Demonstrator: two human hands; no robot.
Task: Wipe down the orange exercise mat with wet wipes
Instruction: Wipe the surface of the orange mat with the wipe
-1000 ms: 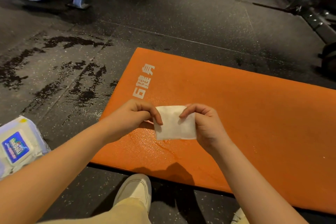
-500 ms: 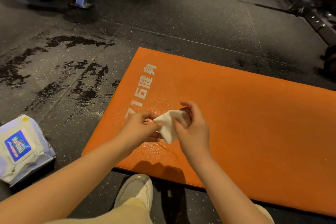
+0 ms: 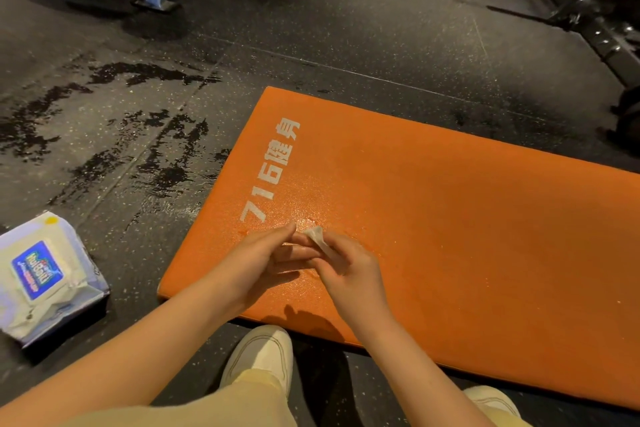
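Right hand [image 3: 346,265] is pinching the scrunched wet wipe [image 3: 318,240], left hand [image 3: 263,253] is laying straight fingers against it, both over the orange exercise mat [image 3: 450,236], wipes pack [image 3: 45,274] lying left on the floor [image 3: 145,225].

Behind the fingers [image 3: 298,253] both forearms [image 3: 156,333] are bare, and below them show pale yellow trousers [image 3: 242,402] and two cream shoes [image 3: 263,354] with stitched toe seams, one directly below the fingers, one further right
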